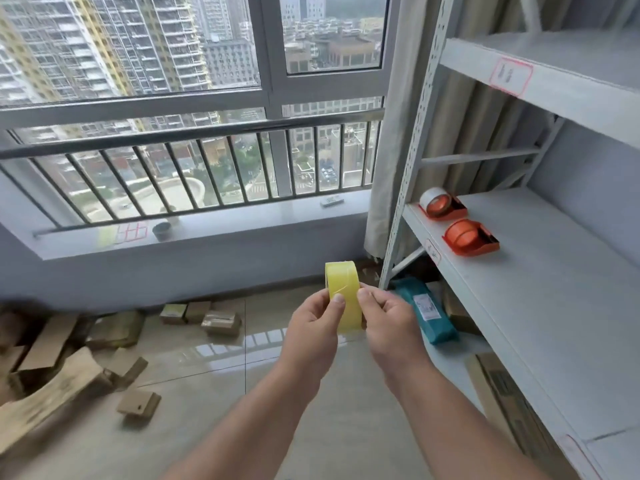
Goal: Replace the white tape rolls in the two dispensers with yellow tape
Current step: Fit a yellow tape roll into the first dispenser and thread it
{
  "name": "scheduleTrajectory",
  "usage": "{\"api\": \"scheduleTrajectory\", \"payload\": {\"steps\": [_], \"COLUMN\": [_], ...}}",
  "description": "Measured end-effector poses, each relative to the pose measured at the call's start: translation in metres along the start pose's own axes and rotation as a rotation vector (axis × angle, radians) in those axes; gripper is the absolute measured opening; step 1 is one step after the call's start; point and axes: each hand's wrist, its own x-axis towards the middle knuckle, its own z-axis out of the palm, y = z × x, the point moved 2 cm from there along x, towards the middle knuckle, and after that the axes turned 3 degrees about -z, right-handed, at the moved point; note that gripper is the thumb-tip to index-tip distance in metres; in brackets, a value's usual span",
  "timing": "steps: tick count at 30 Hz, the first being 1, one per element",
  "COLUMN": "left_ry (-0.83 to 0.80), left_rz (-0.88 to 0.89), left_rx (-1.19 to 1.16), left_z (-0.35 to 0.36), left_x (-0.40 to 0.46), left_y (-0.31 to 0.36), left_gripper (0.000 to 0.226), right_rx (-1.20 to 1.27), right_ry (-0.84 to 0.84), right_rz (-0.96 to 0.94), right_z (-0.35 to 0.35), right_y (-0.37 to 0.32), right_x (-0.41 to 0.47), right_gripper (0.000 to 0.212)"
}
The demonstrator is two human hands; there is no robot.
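Observation:
A yellow tape roll (343,285) stands on edge in the air in front of me, held by both hands. My left hand (313,327) pinches its left side with the thumb on the tape's face. My right hand (388,320) pinches the right side, thumb tip on the tape. On the grey shelf (554,306) to the right stand two orange dispensers. The far dispenser (443,204) carries a white tape roll (433,195). The near dispenser (471,239) shows only its orange hub, with no roll visible on it.
A metal shelving rack fills the right side; a teal parcel (427,313) lies on the floor beneath it. Cardboard boxes (204,317) and scraps litter the tiled floor at left. A windowsill (242,220) with a railing lies ahead, holding a small dark cup.

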Motion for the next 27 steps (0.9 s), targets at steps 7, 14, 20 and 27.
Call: {"api": "scheduleTrajectory", "payload": {"steps": [7, 14, 20, 27], "left_ry": [-0.037, -0.065, -0.080, -0.101], "left_rz": [-0.003, -0.035, -0.056, -0.073], "left_rx": [-0.015, -0.001, -0.006, 0.020], "left_z": [-0.055, -0.064, -0.044, -0.023], "left_x": [0.071, 0.138, 0.196, 0.244], "left_y": [0.030, 0.045, 0.066, 0.084], "left_gripper": [0.025, 0.025, 0.027, 0.026], "right_rx": [0.022, 0.032, 0.089, 0.084], "right_ry": [0.011, 0.019, 0.001, 0.021], "right_rz": [-0.003, 0.008, 0.000, -0.019], "right_z": [0.071, 0.096, 0.093, 0.084], "right_y": [-0.016, -0.022, -0.025, -0.036], "right_x": [0.053, 0.115, 0.182, 0.235], "right_gripper": [0.034, 0.035, 0.034, 0.038]}}
